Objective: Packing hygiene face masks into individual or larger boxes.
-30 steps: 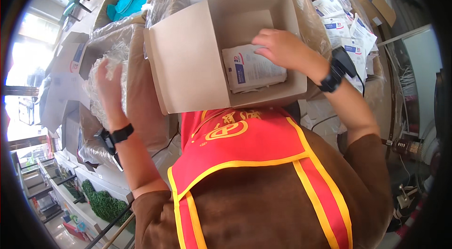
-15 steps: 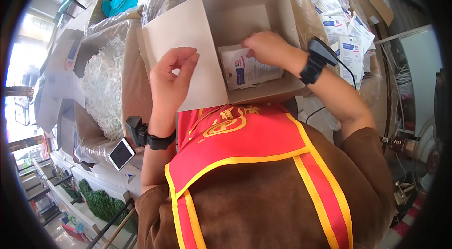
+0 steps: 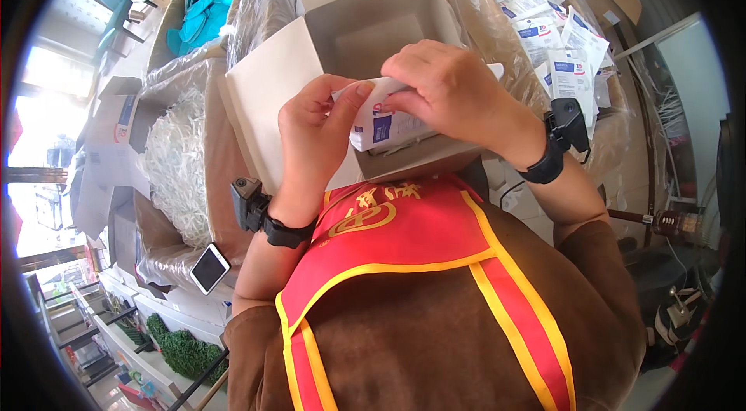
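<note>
In front of me stands an open cardboard box (image 3: 273, 73), its left flap folded outward. Over the near part of it, both hands pinch a flat white packet (image 3: 406, 125) with a blue block and red print. My left hand (image 3: 320, 117) grips the packet's upper left corner between thumb and fingers. Its upper edge is between the closed fingers of my right hand (image 3: 462, 96). White material shows just below the packet inside the box; its kind is partly hidden by my hands and the packet.
To the right, a plastic-lined carton holds several similar white packets (image 3: 573, 73). A carton of white stringy strips (image 3: 177, 166) stands at left, with teal cloth-like items (image 3: 206, 11) in another behind. A phone (image 3: 210, 269) rests by the left carton's near corner.
My left hand has come right from beside the flap and taken hold of the packet. The packet has been lifted from lying in the box. My right hand has turned and moved nearer.
</note>
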A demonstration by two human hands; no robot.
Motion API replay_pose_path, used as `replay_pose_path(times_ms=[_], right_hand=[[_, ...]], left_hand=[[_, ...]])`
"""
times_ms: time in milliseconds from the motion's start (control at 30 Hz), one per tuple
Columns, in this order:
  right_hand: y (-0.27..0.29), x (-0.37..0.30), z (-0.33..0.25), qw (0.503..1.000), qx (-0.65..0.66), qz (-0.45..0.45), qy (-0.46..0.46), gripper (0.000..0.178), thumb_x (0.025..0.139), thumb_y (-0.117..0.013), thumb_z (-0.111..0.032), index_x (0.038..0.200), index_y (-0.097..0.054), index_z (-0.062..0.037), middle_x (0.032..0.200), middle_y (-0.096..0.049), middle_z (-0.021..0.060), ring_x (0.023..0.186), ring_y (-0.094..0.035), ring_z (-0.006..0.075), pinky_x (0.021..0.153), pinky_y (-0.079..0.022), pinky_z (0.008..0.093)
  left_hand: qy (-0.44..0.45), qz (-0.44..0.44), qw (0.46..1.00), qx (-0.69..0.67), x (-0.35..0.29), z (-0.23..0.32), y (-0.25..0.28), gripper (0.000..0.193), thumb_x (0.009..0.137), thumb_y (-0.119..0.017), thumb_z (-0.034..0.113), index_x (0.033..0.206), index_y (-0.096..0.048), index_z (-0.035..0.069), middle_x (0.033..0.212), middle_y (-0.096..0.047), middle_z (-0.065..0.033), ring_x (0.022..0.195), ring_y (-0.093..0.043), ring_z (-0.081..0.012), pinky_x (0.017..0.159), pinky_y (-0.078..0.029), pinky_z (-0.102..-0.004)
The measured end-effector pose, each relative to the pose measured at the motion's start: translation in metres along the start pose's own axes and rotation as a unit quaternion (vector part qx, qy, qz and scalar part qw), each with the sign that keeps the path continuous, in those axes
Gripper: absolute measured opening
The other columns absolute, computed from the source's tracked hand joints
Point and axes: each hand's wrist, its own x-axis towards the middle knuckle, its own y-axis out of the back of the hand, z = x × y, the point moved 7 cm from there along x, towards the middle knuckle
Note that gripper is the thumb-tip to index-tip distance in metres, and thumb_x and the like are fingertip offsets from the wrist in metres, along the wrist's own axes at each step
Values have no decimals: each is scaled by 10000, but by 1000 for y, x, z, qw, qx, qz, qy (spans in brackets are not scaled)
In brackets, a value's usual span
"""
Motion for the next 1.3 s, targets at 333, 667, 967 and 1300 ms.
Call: replay_pose_path(times_ms=[333,667,967,1300], right_hand=[[15,10,-27,995,41,56,72,189,709,-742,-105,797,-584,-50,709,-584,65,683,-578,284,596,-473,380],[28,8,-35,990,-76,75,97,85,742,-629,-124,809,-613,-75,773,-613,55,755,-619,236,690,-494,351],[32,-9,-36,982,-156,66,78,250,735,-645,-91,982,-645,-50,974,-630,91,901,-622,273,790,-505,364],[33,-7,-13,991,-95,94,5,290,719,-741,-85,979,-615,-59,923,-620,99,891,-593,303,777,-470,389]], left_hand=[[41,5,986,-161,-5,24,5,160,872,-712,143,824,-694,-8,693,-642,-18,608,-527,-60,552,-387,-204],[-7,68,988,-138,-4,23,15,192,869,-720,158,826,-693,-27,672,-632,-17,595,-527,-56,542,-398,-199],[-139,184,969,95,-13,46,29,143,884,-698,146,866,-699,4,681,-645,-46,580,-561,-66,522,-441,-215],[-216,181,954,101,-19,51,22,124,930,-622,110,907,-676,1,734,-665,-86,627,-590,-104,574,-475,-246]])
